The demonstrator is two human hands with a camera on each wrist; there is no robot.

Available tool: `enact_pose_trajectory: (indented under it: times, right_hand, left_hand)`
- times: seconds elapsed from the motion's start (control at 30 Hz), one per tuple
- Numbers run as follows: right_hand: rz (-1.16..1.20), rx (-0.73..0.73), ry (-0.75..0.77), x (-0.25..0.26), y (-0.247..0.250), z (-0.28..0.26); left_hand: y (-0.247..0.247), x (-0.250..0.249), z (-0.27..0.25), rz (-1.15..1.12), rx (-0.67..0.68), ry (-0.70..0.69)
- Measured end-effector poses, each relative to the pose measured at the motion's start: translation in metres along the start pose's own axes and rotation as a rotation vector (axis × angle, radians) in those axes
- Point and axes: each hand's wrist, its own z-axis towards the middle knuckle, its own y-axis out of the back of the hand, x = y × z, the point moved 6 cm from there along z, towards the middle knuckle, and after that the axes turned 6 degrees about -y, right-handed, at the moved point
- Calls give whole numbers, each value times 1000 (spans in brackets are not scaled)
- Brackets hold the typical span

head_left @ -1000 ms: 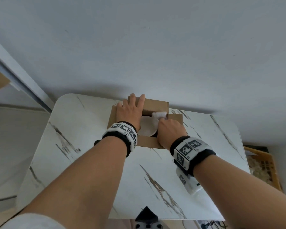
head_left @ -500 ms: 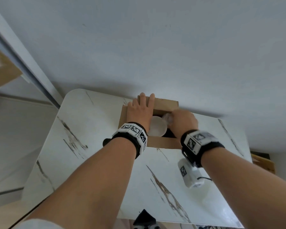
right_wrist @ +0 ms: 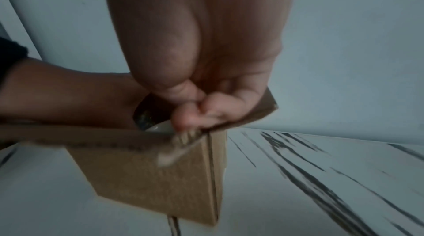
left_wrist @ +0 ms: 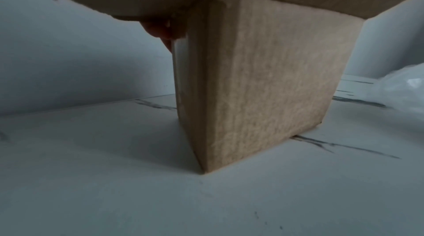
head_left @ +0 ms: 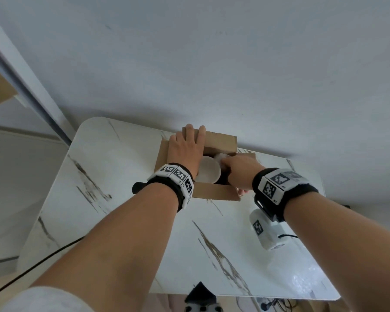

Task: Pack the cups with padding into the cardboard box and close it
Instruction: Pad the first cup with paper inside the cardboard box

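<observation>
An open cardboard box (head_left: 214,192) stands at the far side of the marble table (head_left: 113,176). Inside it I see a white cup (head_left: 208,173) and white padding (head_left: 221,156) at its right. My left hand (head_left: 186,149) lies flat on the box's left flap (left_wrist: 128,2), fingers straight and reaching the far flap; one digit (left_wrist: 160,29) shows under that flap. My right hand (head_left: 240,171) sits on the right flap (right_wrist: 263,111) with fingers curled, gripping its edge, fingertips close to the padding. The box's outer wall (left_wrist: 263,80) fills the left wrist view.
A sheet of bubble wrap (head_left: 306,282) lies on the table's near right corner, also visible as bubble wrap (left_wrist: 403,91) beside the box. A grey wall rises right behind the table. A black cable (head_left: 32,266) runs off the left edge.
My right hand has moved from a fist beside the padding to over the box's right flap. The left hand stays flat on the left flap. The head camera has moved closer.
</observation>
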Motion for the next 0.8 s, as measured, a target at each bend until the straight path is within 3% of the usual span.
enact_pose_trajectory:
  times: [0.23,0.47,0.63,0.8]
  right_hand:
    - [-73,208,-50,9,-5,19]
    - [17,132,-90,9,1,16]
    - [132,-18,-132,2,16,21]
    - [159,42,-108,17,3,25]
  left_hand:
    - [-3,-1,-1,-1,-21,-18]
    - [5,3,-2,-46,-14,-33]
    - [14,7,-3,-122,33,-30]
    - [13,10,-5,-158,11,-18]
